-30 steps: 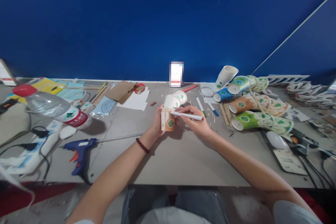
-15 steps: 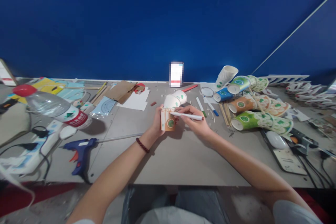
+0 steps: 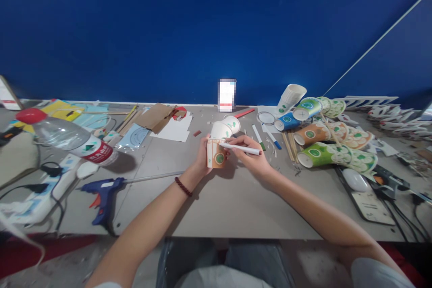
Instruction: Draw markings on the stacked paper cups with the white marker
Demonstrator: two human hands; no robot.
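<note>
I'm seeing left hand point(image 3: 201, 157) gripping the orange-white paper cup point(image 3: 215, 162), fingers wrapping round; cup sitting between both hands; right hand point(image 3: 252, 159) pinching a white marker point(image 3: 248, 149), tip pointing at cup; brown block point(image 3: 197, 133) lying beyond left hand

We faced a blue wall point(image 3: 151, 31) behind a grey table point(image 3: 236, 211).
The blue looked brightest above the table's far edge; a pale seam point(image 3: 378, 42) slanted up above its right side. Below its near edge we saw grey floor point(image 3: 310, 263) and dark red patches point(image 3: 60, 246).
</note>
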